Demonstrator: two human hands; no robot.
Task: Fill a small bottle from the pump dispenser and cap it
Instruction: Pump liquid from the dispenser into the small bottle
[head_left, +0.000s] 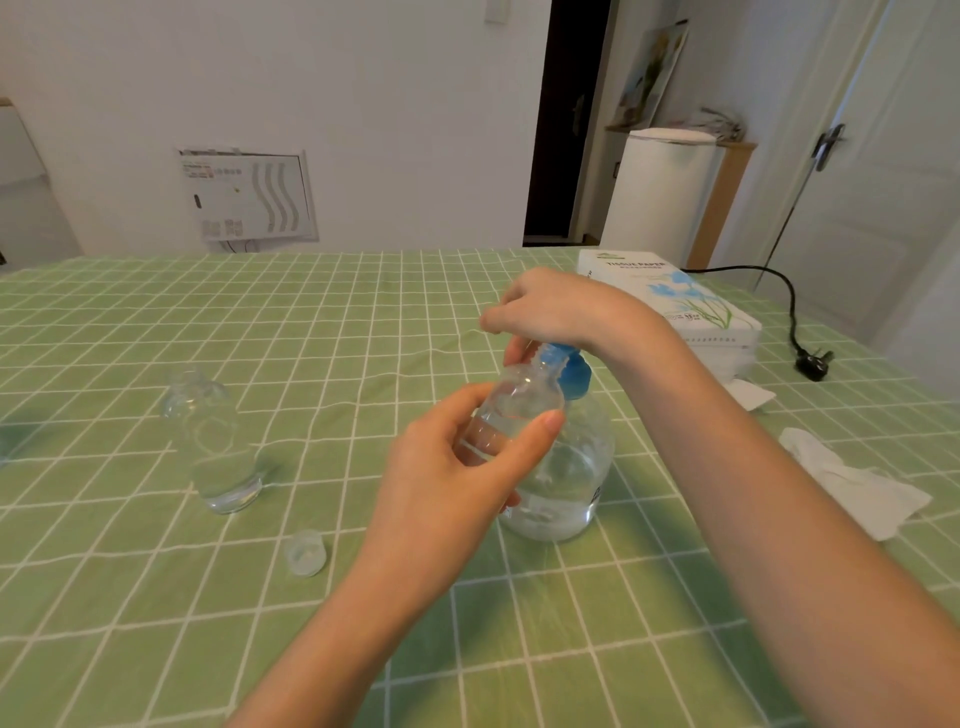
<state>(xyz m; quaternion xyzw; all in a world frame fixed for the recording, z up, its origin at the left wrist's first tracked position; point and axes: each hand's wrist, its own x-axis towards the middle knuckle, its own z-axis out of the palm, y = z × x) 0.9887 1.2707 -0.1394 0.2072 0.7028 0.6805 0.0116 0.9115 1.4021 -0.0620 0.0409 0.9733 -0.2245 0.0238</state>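
My left hand (457, 467) grips a small clear bottle (514, 402), tilted with its open neck up under the blue pump head (569, 371). A little clear liquid sits inside it. My right hand (550, 309) rests on top of the pump head, fingers curled over it. The pump dispenser (566, 488) is a round clear bottle with liquid in its lower part, standing on the green checked tablecloth behind my left hand. A small translucent cap (306, 552) lies on the cloth to the left of my left forearm.
A second clear bottle (213, 441), open at the top, stands at the left. A tissue paper box (675, 301) sits at the back right, with a crumpled tissue (852, 480) and a black power plug (813, 364) near the right edge.
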